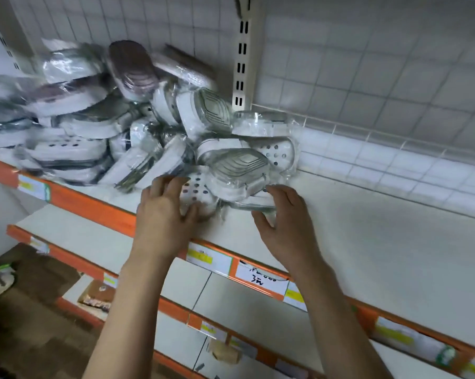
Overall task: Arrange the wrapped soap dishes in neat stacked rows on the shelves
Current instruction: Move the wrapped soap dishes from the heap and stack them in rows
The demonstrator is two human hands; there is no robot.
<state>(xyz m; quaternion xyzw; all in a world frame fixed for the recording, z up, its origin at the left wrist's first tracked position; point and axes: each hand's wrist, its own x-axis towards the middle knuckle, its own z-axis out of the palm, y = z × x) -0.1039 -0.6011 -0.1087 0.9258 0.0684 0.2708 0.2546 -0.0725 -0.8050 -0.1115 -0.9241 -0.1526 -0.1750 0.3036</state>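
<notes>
A jumbled heap of plastic-wrapped soap dishes (pixel 102 116) fills the left half of the white upper shelf (pixel 367 242). Some are white, some grey, a few brown. At the heap's near right edge lies a white dish with round drain holes (pixel 196 188); my left hand (pixel 164 217) holds its left side, fingers over the top and thumb below. Beside it a clear-lidded wrapped dish (pixel 239 173) rests on the shelf, and my right hand (pixel 282 220) curls round its right end, thumb under the wrapping.
The shelf has an orange front rail (pixel 99 212) with price labels (pixel 261 277). A slotted upright (pixel 242 64) and white wire-grid back panel (pixel 367 64) stand behind. Lower white shelves (pixel 244 310) sit below, and a cardboard box (pixel 39 269) lies at lower left.
</notes>
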